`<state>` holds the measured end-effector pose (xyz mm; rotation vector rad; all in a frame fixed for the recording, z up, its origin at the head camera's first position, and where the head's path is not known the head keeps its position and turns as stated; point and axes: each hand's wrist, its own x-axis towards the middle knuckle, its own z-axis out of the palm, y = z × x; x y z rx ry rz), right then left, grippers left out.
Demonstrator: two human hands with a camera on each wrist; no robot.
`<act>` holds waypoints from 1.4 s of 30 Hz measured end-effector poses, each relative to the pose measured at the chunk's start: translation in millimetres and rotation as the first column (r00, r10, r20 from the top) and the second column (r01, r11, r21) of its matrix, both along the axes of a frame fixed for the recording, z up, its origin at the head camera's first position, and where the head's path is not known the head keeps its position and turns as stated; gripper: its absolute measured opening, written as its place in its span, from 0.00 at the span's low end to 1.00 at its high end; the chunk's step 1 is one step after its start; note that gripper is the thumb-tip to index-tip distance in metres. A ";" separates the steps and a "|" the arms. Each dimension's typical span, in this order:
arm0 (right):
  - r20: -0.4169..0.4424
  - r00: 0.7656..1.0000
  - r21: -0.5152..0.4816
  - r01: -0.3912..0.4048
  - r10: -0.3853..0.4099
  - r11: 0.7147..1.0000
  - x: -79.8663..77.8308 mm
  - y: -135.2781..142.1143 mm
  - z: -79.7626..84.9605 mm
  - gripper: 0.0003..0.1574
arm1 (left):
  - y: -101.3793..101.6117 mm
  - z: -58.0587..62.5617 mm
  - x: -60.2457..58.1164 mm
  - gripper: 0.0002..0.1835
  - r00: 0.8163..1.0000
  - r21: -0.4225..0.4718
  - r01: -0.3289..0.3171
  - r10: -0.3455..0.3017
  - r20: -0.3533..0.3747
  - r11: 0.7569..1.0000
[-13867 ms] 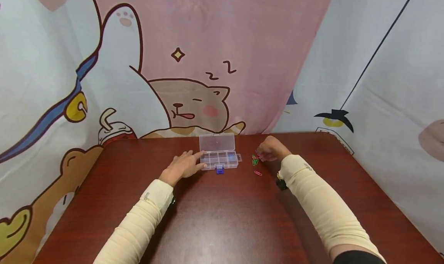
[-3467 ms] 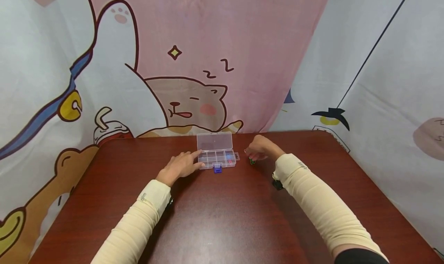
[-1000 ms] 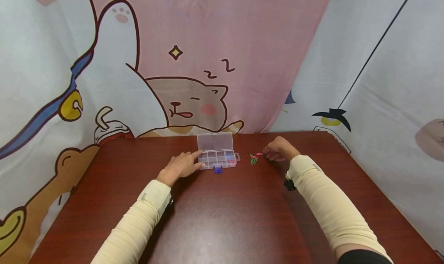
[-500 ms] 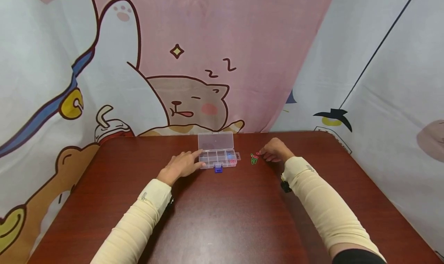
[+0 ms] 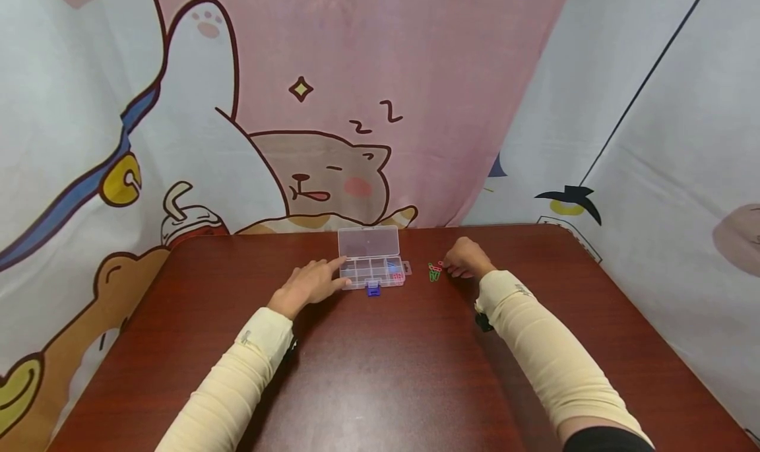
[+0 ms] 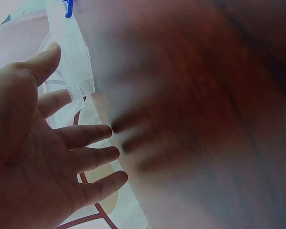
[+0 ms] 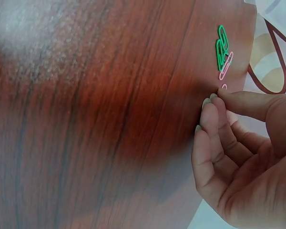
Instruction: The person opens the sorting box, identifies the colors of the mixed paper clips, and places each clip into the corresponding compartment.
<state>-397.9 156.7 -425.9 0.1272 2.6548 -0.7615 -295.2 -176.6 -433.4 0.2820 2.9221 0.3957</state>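
My left hand (image 5: pixel 309 286) rests with spread, straight fingers at the left end of a clear divided plastic box (image 5: pixel 356 282); thumb and index finger are at its edge. Its lid (image 5: pixel 368 242) stands up at the back. Pink paper clips (image 5: pixel 396 277) lie in the front right compartment, something blue behind them. To the right of the box, my right hand (image 5: pixel 466 258) pinches a pink paper clip (image 7: pixel 224 87) low over the table, mostly hidden by the fingertips. Just beyond are another pink paper clip (image 7: pixel 226 67) and several green paper clips (image 7: pixel 221 47).
A blue latch (image 5: pixel 373 290) sticks out at the front of the box, and a clear hanging tab (image 5: pixel 406 268) at its right end. The brown wooden table (image 5: pixel 368 366) reaches back to a printed cloth (image 5: pixel 457 109).
Pink clips have left the table and now lie in the box's front right compartment. In the last second my right hand moved left onto a pink clip. The left hand stayed put.
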 end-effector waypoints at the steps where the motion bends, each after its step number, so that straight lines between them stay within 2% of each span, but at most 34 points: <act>1: 0.004 1.000 0.001 0.001 -0.001 1.000 0.1 -0.1 0.1 0.11 | -0.3 -0.1 0.2 0.36 1.000 0.000 0.000 0.000 0.000 1.000; 9: 0.029 1.000 -0.049 -0.009 0.010 0.999 0.0 0.1 2.7 0.10 | -1.6 1.2 0.6 0.36 1.000 0.000 0.008 -0.008 -0.023 1.000; 16: 0.042 0.999 -0.097 -0.002 0.006 0.995 1.1 -1.2 1.4 0.11 | -1.2 -0.5 1.0 0.36 1.000 -0.001 0.002 -0.002 -0.006 1.000; 22: 0.023 0.999 -0.163 -0.022 0.027 0.986 3.2 -20.9 4.2 0.11 | -1.3 -1.6 0.7 0.36 1.000 0.001 -0.001 0.001 0.001 1.000; 27: 0.024 0.995 -0.202 -0.087 0.094 0.975 9.3 -45.7 8.5 0.12 | -1.7 -0.5 0.9 0.36 1.000 0.009 0.000 0.000 0.001 1.000; 30: 0.038 0.993 -0.223 -0.097 0.108 0.970 13.4 -56.9 10.4 0.12 | -1.5 0.1 1.3 0.36 1.000 0.011 0.002 -0.002 0.000 1.000; 42: 0.072 0.989 -0.249 -0.106 0.127 0.963 21.2 -67.9 9.4 0.10 | -0.1 -0.6 0.4 0.35 1.000 0.006 0.009 -0.009 -0.009 1.000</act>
